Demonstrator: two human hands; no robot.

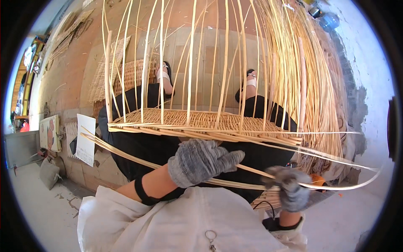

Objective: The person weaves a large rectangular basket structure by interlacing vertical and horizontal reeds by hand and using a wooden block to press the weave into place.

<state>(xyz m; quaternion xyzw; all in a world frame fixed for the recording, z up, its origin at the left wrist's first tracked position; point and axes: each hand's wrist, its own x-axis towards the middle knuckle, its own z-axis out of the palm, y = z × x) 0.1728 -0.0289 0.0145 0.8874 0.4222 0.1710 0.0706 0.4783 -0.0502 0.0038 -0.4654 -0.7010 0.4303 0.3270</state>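
A part-woven wicker basket (176, 116) rests across my lap, its flat woven base edged by a band of twisted rods. Tall pale stakes rise from it toward the far side. My left hand (201, 163), in a grey knitted glove, lies at the middle of the near edge, fingers closed around a wicker rod (254, 171). That same rod runs right into my gloved right hand (289, 188), which is closed on it and smeared by motion. Past the right hand, the rod bends up and back toward the basket's right corner. My left palm and thumb are mostly hidden.
Several loose rods (126, 157) lie across my lap under the hands. A large heap of long rods (321, 96) covers the floor at right. Woven panels (134, 75) lie beyond my left knee. A white paper sheet (85, 140) and a grey sack (49, 173) are at left.
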